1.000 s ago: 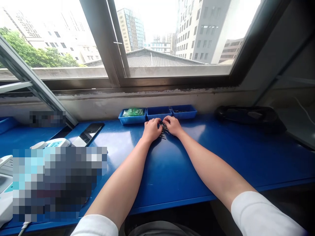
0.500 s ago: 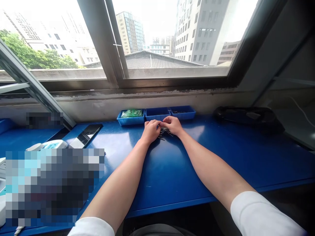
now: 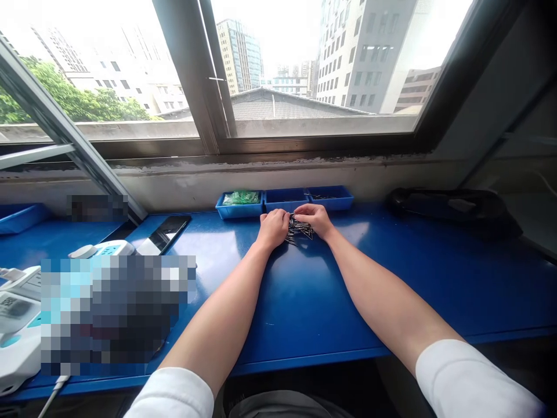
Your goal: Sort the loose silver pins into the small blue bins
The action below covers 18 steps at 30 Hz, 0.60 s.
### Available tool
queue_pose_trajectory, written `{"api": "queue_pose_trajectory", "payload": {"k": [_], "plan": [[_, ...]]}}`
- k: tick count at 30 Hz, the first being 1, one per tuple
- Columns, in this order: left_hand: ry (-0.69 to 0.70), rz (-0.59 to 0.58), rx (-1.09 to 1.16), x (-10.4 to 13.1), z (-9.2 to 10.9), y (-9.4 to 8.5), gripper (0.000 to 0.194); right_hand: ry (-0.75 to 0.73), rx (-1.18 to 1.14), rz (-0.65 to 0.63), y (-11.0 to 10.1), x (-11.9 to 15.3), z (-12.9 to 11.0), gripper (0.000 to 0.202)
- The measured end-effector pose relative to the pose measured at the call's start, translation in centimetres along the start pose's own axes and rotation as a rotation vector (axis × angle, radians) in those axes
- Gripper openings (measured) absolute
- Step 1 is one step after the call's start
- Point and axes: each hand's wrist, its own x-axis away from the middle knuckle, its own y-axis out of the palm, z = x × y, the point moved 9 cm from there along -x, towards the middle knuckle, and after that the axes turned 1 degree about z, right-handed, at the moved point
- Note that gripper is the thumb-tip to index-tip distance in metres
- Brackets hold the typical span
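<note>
A pile of thin dark metal pieces point(image 3: 299, 230) lies on the blue table between my hands. My left hand point(image 3: 274, 228) is at its left edge, fingers bent together, with what they hold too small to name. My right hand point(image 3: 315, 218) reaches over the pile's right side, thumb and fingers pinched near my left fingertips; a tiny item between them cannot be made out. Just behind stand three joined blue bins: the left bin point(image 3: 221, 208) holds green and clear packets, the middle bin point(image 3: 285, 205) is partly hidden, and the right bin point(image 3: 343, 201) holds some dark thin pieces.
A phone point(image 3: 170, 232) lies on the table point(image 3: 304, 313) to the left. Nearer are white power strips point(image 3: 26, 342) with cables and a blurred-out patch. A black bag-like object point(image 3: 456, 212) rests at the back right. Behind the bins are a wall and window.
The view has shifted slightly, so things appear further right. My right hand's fingers have opened out a little from their earlier curl, and more of the pile shows between my hands.
</note>
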Motion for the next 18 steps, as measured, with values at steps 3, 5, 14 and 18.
{"api": "queue_pose_trajectory", "payload": {"k": [3, 5, 14, 18], "plan": [[-0.006, 0.006, 0.012, 0.0, 0.0, -0.1, 0.032, -0.005, 0.002, 0.020, -0.3, 0.0, -0.2, 0.025], [-0.034, 0.035, 0.021, 0.0, -0.2, -0.4, 0.030, -0.048, 0.070, 0.074, -0.7, -0.1, -0.6, 0.024], [-0.141, 0.090, 0.008, -0.1, -1.6, -0.7, 0.025, -0.157, 0.865, 0.199, 0.0, 0.3, -1.3, 0.059], [-0.133, 0.077, 0.002, -0.1, -1.6, -0.4, 0.024, -0.080, 0.970, 0.129, 0.4, -0.1, 0.2, 0.065]]}}
